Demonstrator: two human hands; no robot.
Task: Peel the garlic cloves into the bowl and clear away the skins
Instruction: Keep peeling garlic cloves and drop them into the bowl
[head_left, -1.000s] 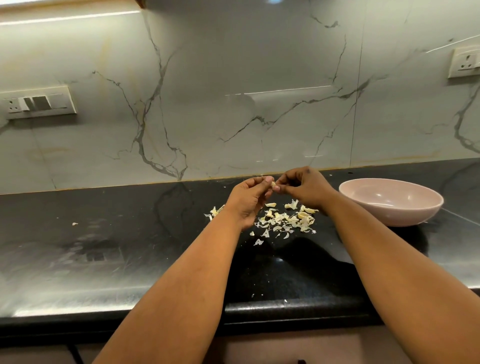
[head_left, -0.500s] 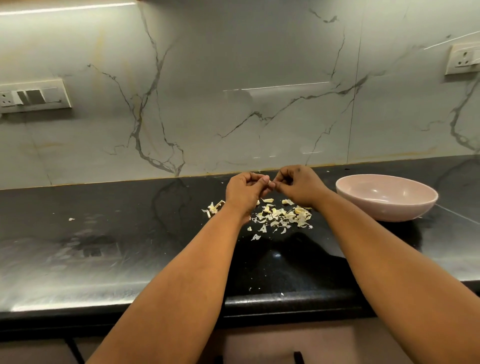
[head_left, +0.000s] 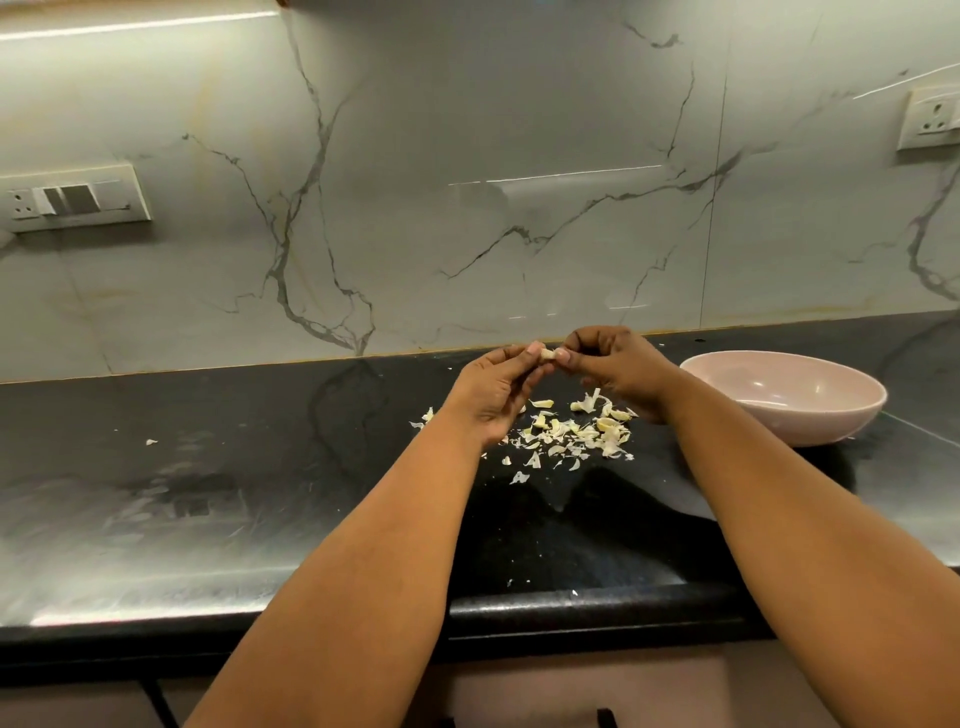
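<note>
A: Where is the garlic clove right now?

B: Pinched between the two hands, held up over the black counter. The left hand has it between thumb and fingertips at one end, and the right hand, fingers curled in tight, nips the other end. Both pinches are narrow, nothing else held.

A: And the rest?

B: The pile of skins lies directly beneath the fingers, a few flakes strayed off past the left wrist. The pink bowl sits beyond the right hand, near its wrist but not touching. I can't make out any cloves inside it from here.

A: What could go wrong?

B: The clove is small and likely slick — pull the skin too sharply and it may pop out of the left fingertips and land among the skins below, or skitter along the counter. Also, loose flakes could drift toward the bowl's side, since the pile sits close to it.

A: Any difference from half a second earlier?

B: The hands have risen a touch and parted slightly, so more of the pale clove shows between the fingertips — before they were pressed nearly together. Pile and bowl look unmoved.
</note>
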